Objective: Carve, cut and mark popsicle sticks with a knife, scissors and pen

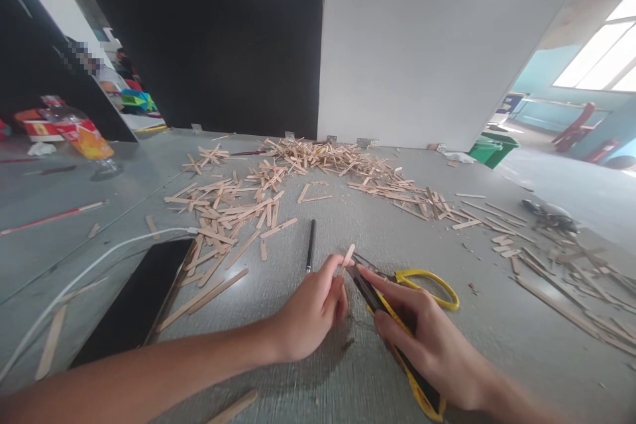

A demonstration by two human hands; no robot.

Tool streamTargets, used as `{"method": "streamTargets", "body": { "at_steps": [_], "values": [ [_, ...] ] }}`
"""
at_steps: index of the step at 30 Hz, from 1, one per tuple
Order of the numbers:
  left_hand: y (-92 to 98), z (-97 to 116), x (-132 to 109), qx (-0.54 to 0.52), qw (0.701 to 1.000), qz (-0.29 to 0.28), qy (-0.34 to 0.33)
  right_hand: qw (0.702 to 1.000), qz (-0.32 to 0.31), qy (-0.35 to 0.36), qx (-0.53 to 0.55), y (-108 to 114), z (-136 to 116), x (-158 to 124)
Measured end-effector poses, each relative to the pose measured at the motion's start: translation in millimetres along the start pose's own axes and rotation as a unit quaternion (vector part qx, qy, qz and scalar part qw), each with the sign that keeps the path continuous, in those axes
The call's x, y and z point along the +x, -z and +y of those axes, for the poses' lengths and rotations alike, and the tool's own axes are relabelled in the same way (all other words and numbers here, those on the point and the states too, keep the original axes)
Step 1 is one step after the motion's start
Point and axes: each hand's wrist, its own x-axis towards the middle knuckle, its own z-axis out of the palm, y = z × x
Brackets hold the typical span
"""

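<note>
My left hand (312,308) is closed in a pinch on a short wooden stick (348,256), held up just above the grey table (348,371). My right hand (427,338) grips yellow-handled cutters (412,285); the dark blades meet the lower end of the stick. One yellow handle loop sticks out to the right of my fingers. A black pen (311,245) lies on the table just beyond my left hand.
Heaps of wooden sticks (278,179) spread across the table's far side, with more offcuts (561,265) at the right. A black phone (136,301) with a white cable (89,268) lies at the left. A plastic bottle (79,136) stands far left. A white board (427,46) rises behind.
</note>
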Motion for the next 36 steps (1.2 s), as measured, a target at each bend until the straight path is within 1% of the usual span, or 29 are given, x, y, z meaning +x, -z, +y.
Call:
{"method": "streamTargets", "body": {
  "at_steps": [6,11,20,25,32,34,36],
  "values": [
    [1.4,2.0,-0.6,0.019,1.000,0.000,-0.003,1.000,-0.003,-0.012,0.004,0.9,-0.5,-1.9],
    [2.4,-2.3,-0.3,0.046,0.999,-0.010,-0.010,1.000,0.002,-0.008,-0.005,1.3,-4.8,0.1],
    [0.2,-3.2,-2.7,0.092,0.996,0.007,-0.019,0.999,-0.004,-0.026,-0.043,0.2,-6.6,-1.4],
    [-0.4,-4.3,-1.8,0.081,0.997,0.009,-0.017,0.999,-0.026,-0.032,-0.016,2.2,-6.4,-0.7],
    [-1.1,-2.0,-2.2,0.085,0.996,0.011,-0.016,0.999,-0.022,-0.028,0.007,5.6,-7.1,0.0],
    [-1.1,-1.5,-2.0,0.087,0.996,0.007,-0.014,0.998,-0.031,-0.046,0.034,7.2,-4.8,0.8],
    [-0.9,-1.4,-1.5,0.086,0.996,0.001,-0.014,0.993,-0.044,-0.088,0.068,8.6,-1.4,2.3]
  ]
}}
